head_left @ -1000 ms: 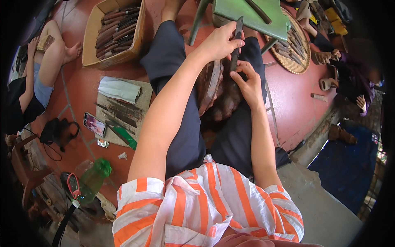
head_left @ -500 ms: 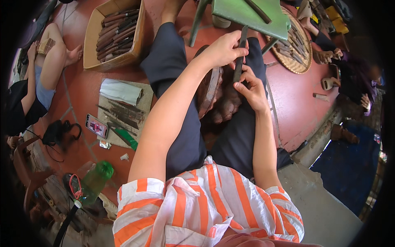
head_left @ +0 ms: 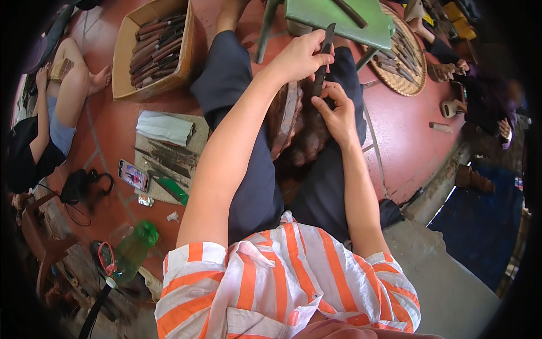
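Above my knees, a long, dark, flat knife-shaped piece [head_left: 324, 59] is held nearly upright, its narrow tip toward the green stool [head_left: 339, 20]. My left hand [head_left: 303, 56] is closed round its upper part, thumb across it. Lower down, my right hand [head_left: 337, 113] pinches the bottom end between thumb and fingers. Under both hands, between my legs, sits a reddish-brown, lumpy block [head_left: 305, 138] that looks like carved wood; my forearm and hands partly cover it. On the stool lies a dark bar [head_left: 350, 12].
A cardboard box [head_left: 189, 70] of brown-handled tools stands at the far left, and a round woven tray [head_left: 415, 89] of similar pieces at the far right. Left of my leg, a mat [head_left: 195, 127] bears a folded cloth, blades and a phone [head_left: 134, 175]. Other people sit at both sides.
Both hands have shifted slightly up and left with the dark piece. It has turned a little, so its pointed tip shows more clearly. The grip looks much the same.
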Demonstrator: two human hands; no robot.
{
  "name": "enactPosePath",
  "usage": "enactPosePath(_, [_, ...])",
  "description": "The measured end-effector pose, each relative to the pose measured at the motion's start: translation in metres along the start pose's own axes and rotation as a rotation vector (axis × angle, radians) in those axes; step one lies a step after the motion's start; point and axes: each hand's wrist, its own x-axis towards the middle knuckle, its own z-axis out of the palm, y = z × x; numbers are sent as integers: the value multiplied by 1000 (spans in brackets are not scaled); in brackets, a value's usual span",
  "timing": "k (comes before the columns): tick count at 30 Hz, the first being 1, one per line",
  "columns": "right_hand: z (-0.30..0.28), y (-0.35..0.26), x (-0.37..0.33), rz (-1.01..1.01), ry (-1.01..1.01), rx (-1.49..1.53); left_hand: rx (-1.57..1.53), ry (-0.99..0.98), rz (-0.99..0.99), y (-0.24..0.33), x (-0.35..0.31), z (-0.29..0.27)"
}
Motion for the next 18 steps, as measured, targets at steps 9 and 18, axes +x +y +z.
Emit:
enactPosePath(9, [-16, 4, -5, -4, -84, 123, 43, 25, 47, 1, 5, 12])
enactPosePath(18, [-21, 12, -11, 66, -145, 298, 26, -89, -32, -8, 16, 22])
